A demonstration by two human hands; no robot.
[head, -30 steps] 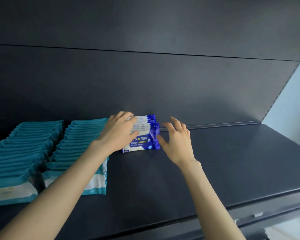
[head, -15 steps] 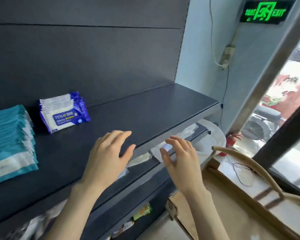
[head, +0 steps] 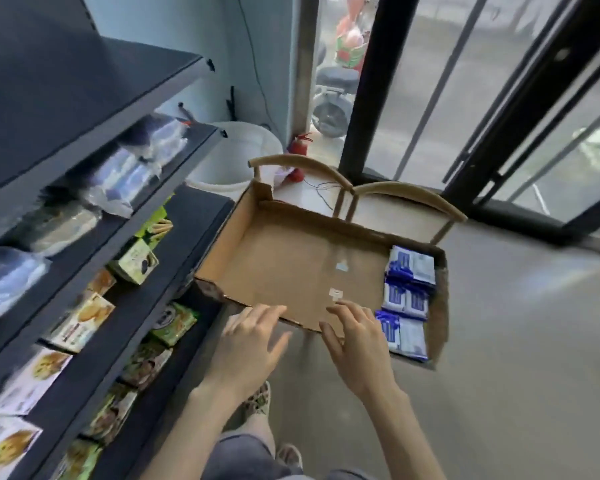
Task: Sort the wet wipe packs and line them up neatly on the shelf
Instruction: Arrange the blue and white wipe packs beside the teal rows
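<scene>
An open cardboard box [head: 284, 268] stands on the floor in front of me. Several blue-and-white wet wipe packs [head: 407, 299] lie in a row along its right wall. My left hand [head: 252, 344] hovers over the box's near edge with fingers spread and holds nothing. My right hand [head: 355, 341] hangs beside it, fingers relaxed, just left of the nearest pack and empty. The dark top shelf [head: 84, 95] runs along the left; the packs set on it are out of view.
Lower shelves [head: 125, 299] on the left carry plastic-wrapped goods and biscuit boxes. A white bucket [head: 236, 150] and a red fire extinguisher [head: 298, 150] stand behind the box. Glass doors with black frames [head: 378, 98] close the right side. Grey floor lies to the right.
Both hands left the blue packs on the top shelf and came down empty. My view swung right and down from the shelf to the cardboard box on the floor.
</scene>
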